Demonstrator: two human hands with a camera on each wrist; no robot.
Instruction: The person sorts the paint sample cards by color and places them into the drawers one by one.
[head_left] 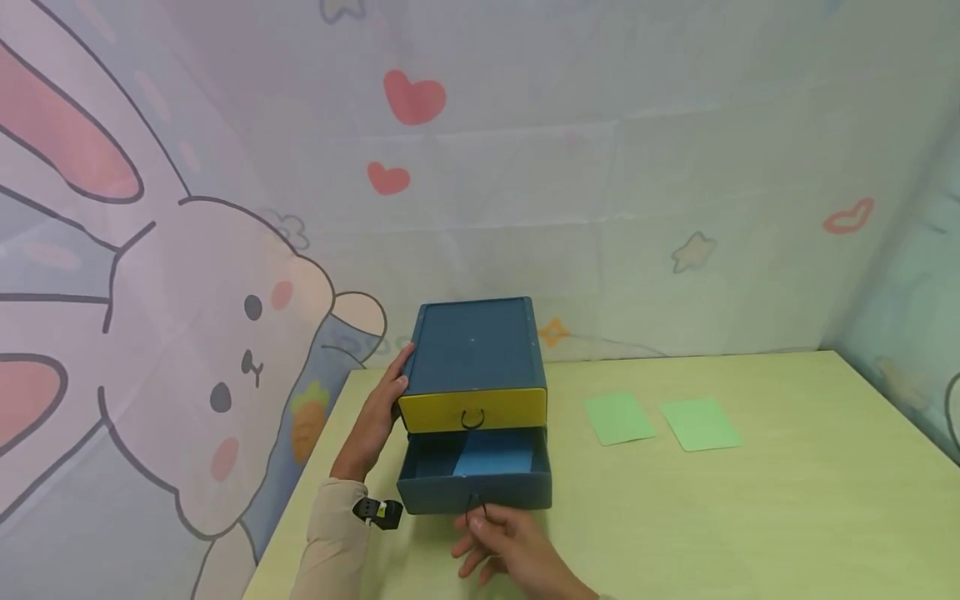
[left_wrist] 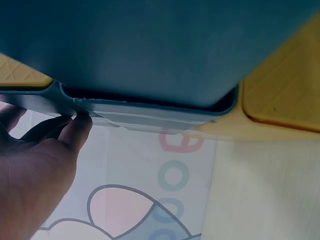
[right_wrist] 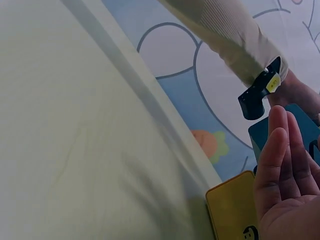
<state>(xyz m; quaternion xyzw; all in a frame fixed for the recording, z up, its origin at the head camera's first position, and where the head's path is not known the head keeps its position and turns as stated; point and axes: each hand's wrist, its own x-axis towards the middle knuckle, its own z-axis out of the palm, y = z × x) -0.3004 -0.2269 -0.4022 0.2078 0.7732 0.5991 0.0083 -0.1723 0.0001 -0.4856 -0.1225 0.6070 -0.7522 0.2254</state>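
A blue drawer box [head_left: 474,342] has a closed yellow drawer [head_left: 435,413] on top. Beneath it, the lower blue drawer [head_left: 427,497] is pulled out, and a light blue sheet [head_left: 495,452] lies inside. The right hand [head_left: 517,546] pinches this drawer's black loop handle [head_left: 476,502] between thumb and index finger, its other fingers extended. Against the box's left side rests the left hand [head_left: 378,421], fingers reaching back along the wall. In the left wrist view, that hand [left_wrist: 45,165] has its fingertips at the edge of the blue casing [left_wrist: 150,50].
Two green paper squares [head_left: 619,418] [head_left: 701,424] lie right of the box on the pale yellow table [head_left: 787,517]. A cloth backdrop [head_left: 637,167] with a rabbit and hearts stands behind and on the left. The left wrist carries a small black camera [head_left: 378,512].
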